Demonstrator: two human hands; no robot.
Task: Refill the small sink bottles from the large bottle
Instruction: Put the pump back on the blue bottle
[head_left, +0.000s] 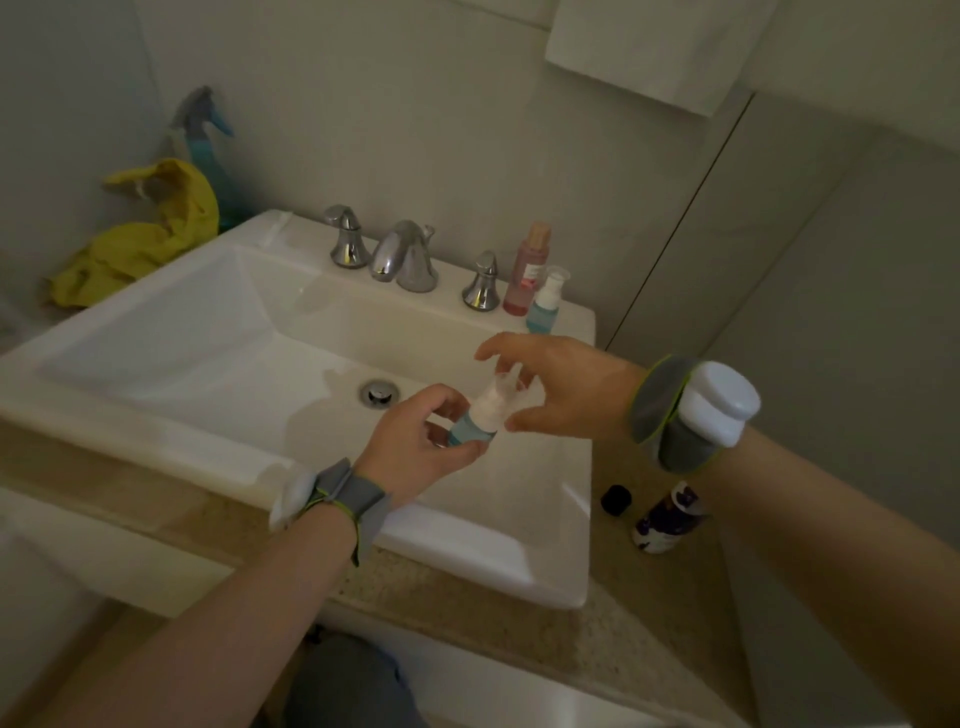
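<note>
Gripped low in the left hand (415, 447), the small blue pump bottle (470, 435) sits over the sink (156, 322) basin, with right hand (563, 387) fingers curled round its pump top. The large purple-labelled bottle (667, 519) stands on the counter (623, 649), right of the sink.

The fingers of the left hand (415, 447) cover the base of the small bottle (470, 428). Its top is a pale blur under the right hand (561, 384), perhaps a clear cap; whether those fingers grip it cannot be told. The right forearm (831, 519) hides the upper part of the large bottle (662, 525), whose label is unreadable. The yellow cloth (140, 234) covers the foot of the blurred spray bottle (205, 135).
</note>
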